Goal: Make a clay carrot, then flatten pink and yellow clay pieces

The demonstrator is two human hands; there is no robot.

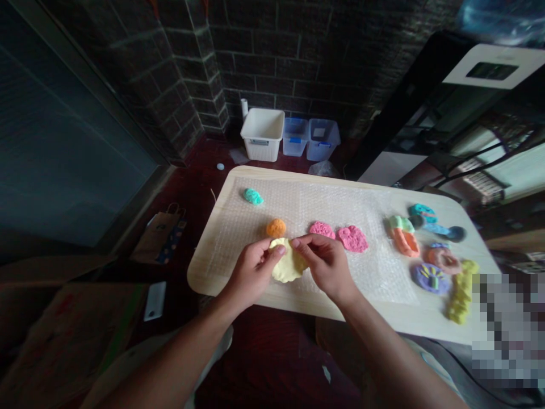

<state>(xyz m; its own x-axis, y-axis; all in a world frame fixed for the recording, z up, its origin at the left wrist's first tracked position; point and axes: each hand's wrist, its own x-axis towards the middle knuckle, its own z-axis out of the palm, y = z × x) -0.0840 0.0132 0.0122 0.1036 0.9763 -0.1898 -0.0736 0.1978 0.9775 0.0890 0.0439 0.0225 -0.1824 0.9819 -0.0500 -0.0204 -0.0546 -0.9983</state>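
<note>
Left fingers [276, 253], right fingers [301, 246] pinch yellow disc [288, 268] between them, near upper edge.

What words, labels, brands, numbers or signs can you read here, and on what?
No readable text.
Brown paper bag: dark mark, too blurred to read.
Right-hand translucent plastic bin with blue latch: pale rectangle, unreadable.
White rectangular appliance panel with dark screen: faint marks, unreadable.
Thin pale-yellow dough disc: none visible.

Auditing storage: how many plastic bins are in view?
3, side by side: the white bin on the left, the middle blue-tinted bin, the right blue-tinted bin. The table could hide more.
</note>
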